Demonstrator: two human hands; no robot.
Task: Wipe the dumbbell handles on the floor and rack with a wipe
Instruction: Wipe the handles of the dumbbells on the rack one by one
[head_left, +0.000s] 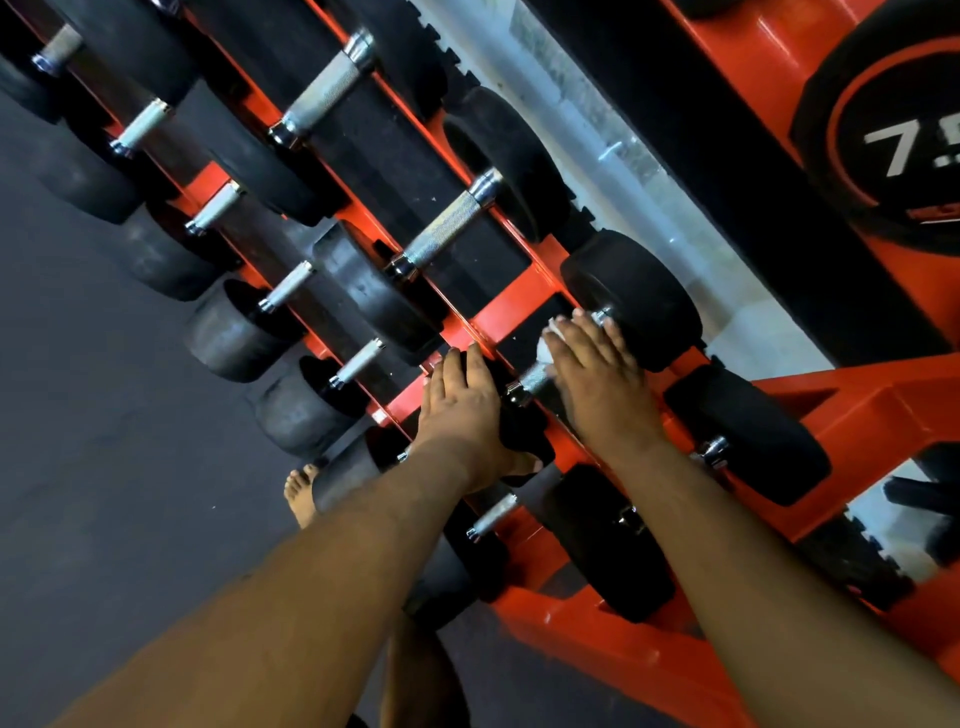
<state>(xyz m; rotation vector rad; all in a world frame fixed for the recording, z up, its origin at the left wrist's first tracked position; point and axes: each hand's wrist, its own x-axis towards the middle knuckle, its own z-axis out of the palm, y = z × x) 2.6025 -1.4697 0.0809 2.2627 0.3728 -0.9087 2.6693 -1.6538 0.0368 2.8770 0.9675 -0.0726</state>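
Right hand (597, 374) fingers curled, pressing wipe (551, 347) round dumbbell handle (531, 378); left hand (462, 400) beside handle, fingers together, steadying weight (519, 415).

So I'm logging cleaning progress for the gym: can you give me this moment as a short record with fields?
setting: orange dumbbell rack on dark floor
right hand: presses white wipe on a dumbbell handle
left hand: rests on that dumbbell's black head
other handles: bare metal, untouched now
also visible: a bare foot on the floor
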